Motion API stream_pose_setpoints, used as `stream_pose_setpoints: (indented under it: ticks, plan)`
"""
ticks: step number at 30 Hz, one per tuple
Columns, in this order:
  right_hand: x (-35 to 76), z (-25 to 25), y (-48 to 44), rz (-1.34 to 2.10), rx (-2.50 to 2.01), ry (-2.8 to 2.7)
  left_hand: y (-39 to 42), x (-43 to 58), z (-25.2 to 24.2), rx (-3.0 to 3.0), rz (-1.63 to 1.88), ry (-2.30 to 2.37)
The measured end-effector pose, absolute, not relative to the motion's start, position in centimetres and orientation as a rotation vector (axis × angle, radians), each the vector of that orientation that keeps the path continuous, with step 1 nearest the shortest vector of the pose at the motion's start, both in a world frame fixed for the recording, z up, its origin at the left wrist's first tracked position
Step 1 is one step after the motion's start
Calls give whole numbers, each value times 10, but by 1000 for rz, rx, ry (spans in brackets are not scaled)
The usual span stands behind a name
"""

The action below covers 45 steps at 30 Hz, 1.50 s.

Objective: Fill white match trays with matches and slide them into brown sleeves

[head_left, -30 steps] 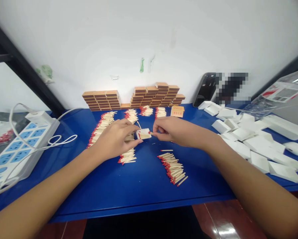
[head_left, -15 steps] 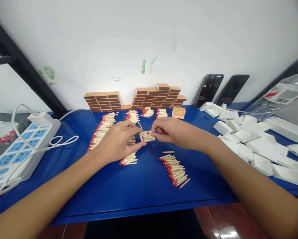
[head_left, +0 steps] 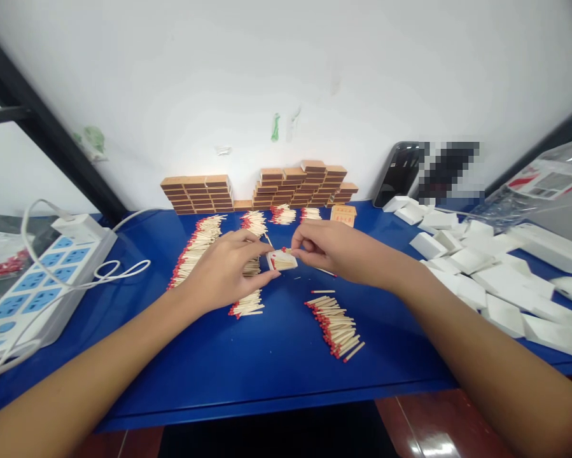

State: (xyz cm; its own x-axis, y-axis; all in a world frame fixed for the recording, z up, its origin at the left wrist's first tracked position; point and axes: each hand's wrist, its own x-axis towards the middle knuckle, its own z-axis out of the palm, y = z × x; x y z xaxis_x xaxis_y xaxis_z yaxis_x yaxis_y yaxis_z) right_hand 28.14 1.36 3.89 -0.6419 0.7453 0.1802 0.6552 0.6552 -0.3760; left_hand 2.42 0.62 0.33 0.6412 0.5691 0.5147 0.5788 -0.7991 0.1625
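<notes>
My left hand point(head_left: 228, 270) grips a small white matchbox tray point(head_left: 289, 263) by its left end, thumb on the near side and fingers on the far side. A few matches lie in the tray. Over the tray's far right edge, my right hand point(head_left: 324, 249) is closed in a pinch on a few matches point(head_left: 287, 250), their red heads pointing left. Beneath my left hand, a row of matches point(head_left: 247, 304) is partly hidden. A fanned pile of matches point(head_left: 334, 324) lies nearer the front, with a single match point(head_left: 322, 291) just behind it.
Stacked matchboxes point(head_left: 197, 194) and a stepped matchbox stack point(head_left: 295, 187) line the wall. A long match row point(head_left: 195, 251) lies left. One matchbox point(head_left: 343, 215) lies flat. Empty white trays point(head_left: 486, 273) heap at right, near a phone point(head_left: 397, 175). A power strip point(head_left: 47, 289) with cables stands left.
My right hand has risen slightly with the pinched matches, which now sit above the tray's far edge. More of the tray's inside shows. The left hand has barely moved.
</notes>
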Motion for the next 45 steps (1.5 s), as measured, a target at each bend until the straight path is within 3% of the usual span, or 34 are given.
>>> stream_pose_setpoints:
  ticks: [15, 37, 45]
  plan:
    - [267, 28, 8, 303, -1072, -2585, 6, 25, 3, -2813, -938, -955]
    - [270, 24, 11, 422, -962, -2581, 5, 24, 4, -2799, -941, -964]
    - [292, 48, 15, 395, -1115, -2577, 8, 22, 3, -2766, -910, -1052]
